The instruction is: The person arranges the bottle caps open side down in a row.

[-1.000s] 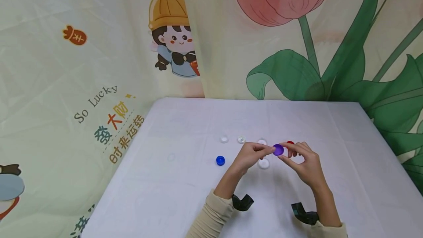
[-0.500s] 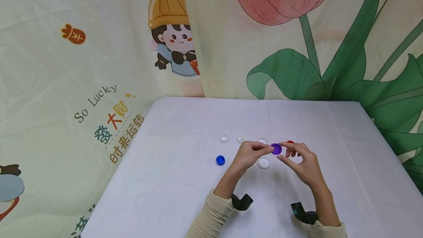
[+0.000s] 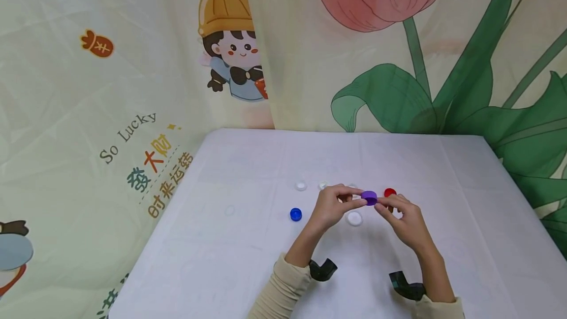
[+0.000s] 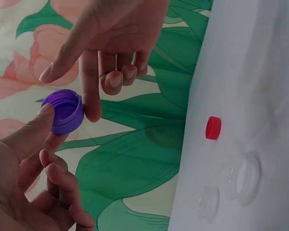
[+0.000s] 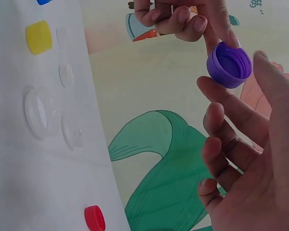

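Nearest, a beige cloth sleeve [image 3: 280, 287] ends behind the left hand [image 3: 330, 206], and a black bracket [image 3: 323, 270] sits at each wrist. Ahead of these, above the table, is a round purple plastic screw cap [image 3: 369, 195], one side pinched between the left thumb and fingers. The right hand [image 3: 409, 225] is unclenched just beside it, thumb and forefinger apart; whether a fingertip touches the cap is hard to tell. That pinch covers a small part of a smooth, curved wall, so a nudge from the right fingers could plausibly twist the cap loose; dropped, it might roll and scatter the pieces below. Its mouth is uncovered and shows only the threaded inner wall, with no contents visible. On the white-clothed table [image 3: 230, 270] beyond lie a round blue plastic cap [image 3: 296, 214] and a wide, whitish translucent ring-shaped cap [image 3: 354, 218], then smaller translucent caps [image 3: 300, 186] and a red plastic cap [image 3: 390, 192]; a yellow plastic cap [image 5: 38, 37] shows in the right wrist view. Whether these hold anything is unclear. Farthest back hangs a tulip-printed cloth backdrop [image 3: 301, 53].
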### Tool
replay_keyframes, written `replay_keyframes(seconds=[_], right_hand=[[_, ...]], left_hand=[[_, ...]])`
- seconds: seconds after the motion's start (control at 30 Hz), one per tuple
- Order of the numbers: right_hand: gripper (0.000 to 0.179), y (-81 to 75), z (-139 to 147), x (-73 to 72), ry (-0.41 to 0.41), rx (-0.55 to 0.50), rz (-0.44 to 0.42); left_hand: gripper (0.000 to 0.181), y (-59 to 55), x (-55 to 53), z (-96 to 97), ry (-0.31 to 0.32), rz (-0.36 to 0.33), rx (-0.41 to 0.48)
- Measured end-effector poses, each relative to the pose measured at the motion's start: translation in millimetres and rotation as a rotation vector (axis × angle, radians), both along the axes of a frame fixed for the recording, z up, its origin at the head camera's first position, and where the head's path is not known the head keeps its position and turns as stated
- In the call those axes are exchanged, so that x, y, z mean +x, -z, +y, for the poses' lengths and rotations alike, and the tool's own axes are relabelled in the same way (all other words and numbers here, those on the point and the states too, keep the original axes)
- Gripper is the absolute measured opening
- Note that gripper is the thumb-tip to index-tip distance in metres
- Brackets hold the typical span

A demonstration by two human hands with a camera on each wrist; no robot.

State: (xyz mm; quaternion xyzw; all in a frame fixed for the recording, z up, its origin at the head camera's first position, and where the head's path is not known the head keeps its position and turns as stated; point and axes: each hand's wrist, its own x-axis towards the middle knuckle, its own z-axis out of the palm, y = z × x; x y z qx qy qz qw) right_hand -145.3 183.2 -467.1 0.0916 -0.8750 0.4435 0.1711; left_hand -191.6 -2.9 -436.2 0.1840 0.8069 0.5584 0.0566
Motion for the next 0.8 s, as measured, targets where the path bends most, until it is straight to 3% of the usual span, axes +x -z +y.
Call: replay_keyframes(seconds=[0.23,0.33,0.6,0.8], right_hand=[[0.019,67.4,22.1,-29.9,0.039,-0.027,0.031],[0.019,69.9,22.6,-31.2,0.038,-0.039,0.027],[0.022,2.6,-1.5,-2.2,0.008,-0.064,-0.039],[0.02,-2.9,-2.8,-1.1,0.021,-0.05,-0.063]], left_hand=[[0.024,-2.6,1.8,-0.6,0.008,0.199,-0.096],[0.024,-3.2,3.3,-1.1,0.016,0.266,-0.141],[0.027,-0.3,4.5,-2.8,0.051,0.42,-0.22],[0.027,2.6,3.6,-3.7,0.076,0.455,-0.19]])
